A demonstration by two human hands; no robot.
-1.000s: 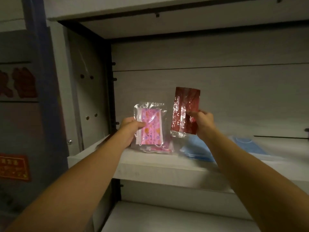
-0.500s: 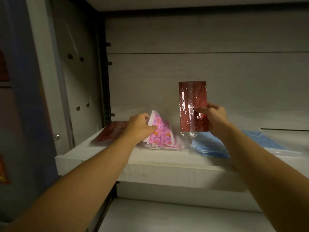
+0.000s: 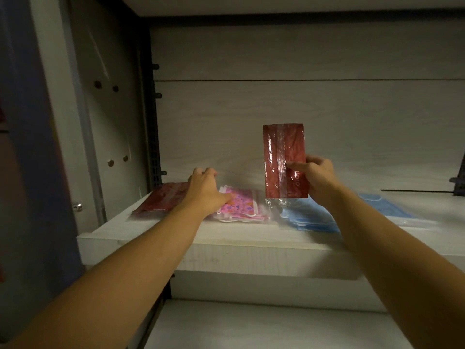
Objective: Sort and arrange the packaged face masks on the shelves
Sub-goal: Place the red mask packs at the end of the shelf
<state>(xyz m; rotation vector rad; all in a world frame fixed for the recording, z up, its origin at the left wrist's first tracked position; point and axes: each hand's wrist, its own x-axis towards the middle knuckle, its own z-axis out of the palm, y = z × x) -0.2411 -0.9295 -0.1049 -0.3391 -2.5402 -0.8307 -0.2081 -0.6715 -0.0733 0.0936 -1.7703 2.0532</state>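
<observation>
A pink patterned mask pack (image 3: 239, 204) lies flat on top of a small pink pile on the white shelf (image 3: 226, 244). My left hand (image 3: 205, 190) hovers palm down at its left edge, with the thumb touching the pack. My right hand (image 3: 317, 177) pinches a dark red mask pack (image 3: 283, 157) by its right side and holds it upright above the shelf. Behind my left hand, a red mask pile (image 3: 163, 200) lies at the shelf's left end.
Blue mask packs (image 3: 310, 219) are stacked under my right hand, and another blue pack (image 3: 385, 207) lies further right. The cabinet's side wall (image 3: 110, 122) closes the left. A lower shelf (image 3: 251, 326) runs beneath.
My left hand has tipped the pink pack down from upright and laid it flat on the pink pile. The red pack stays upright in my right hand.
</observation>
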